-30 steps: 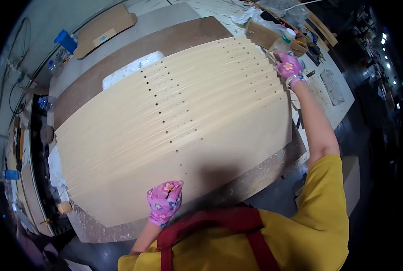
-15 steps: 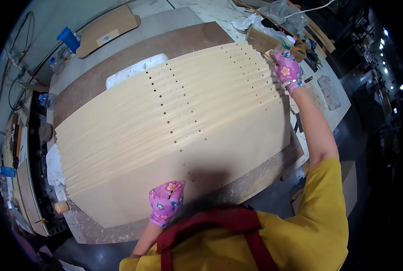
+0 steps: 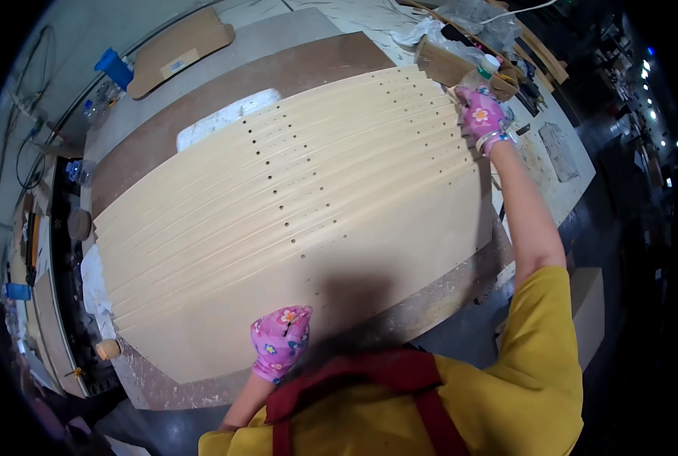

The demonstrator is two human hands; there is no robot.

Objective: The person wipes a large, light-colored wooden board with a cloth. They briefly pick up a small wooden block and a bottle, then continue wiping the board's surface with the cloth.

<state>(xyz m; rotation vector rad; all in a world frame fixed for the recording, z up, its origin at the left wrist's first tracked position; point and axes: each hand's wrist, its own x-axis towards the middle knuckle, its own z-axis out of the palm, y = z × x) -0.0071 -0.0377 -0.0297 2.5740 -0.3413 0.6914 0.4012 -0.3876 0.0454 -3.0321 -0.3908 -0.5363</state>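
Observation:
Thin pale wooden panels (image 3: 202, 220) lie overlapped in a stepped stack, each edge showing behind the one nearer me. Rows of small dark holes cross their middle and right end. My left hand (image 3: 280, 342), in a pink flowered glove, is closed in a fist over the nearest panel; whatever it may hold is hidden. My right hand (image 3: 482, 118), gloved alike, reaches to the stack's far right corner. Its fingers are bent around a small pale piece (image 3: 453, 93) whose kind I cannot make out, close against the panel ends.
The stack rests on a worn brown board (image 3: 156, 387). Behind it lie a white wrapped bundle (image 3: 229, 118) and a cardboard piece (image 3: 179, 49). Beyond my right hand are an open carton (image 3: 441, 64), a bottle (image 3: 485, 70) and tools. A wooden roll (image 3: 107, 349) sits at the left edge.
The view has shifted slightly. My left fist stays in place, and my right hand remains at the far right corner with hardly any movement.

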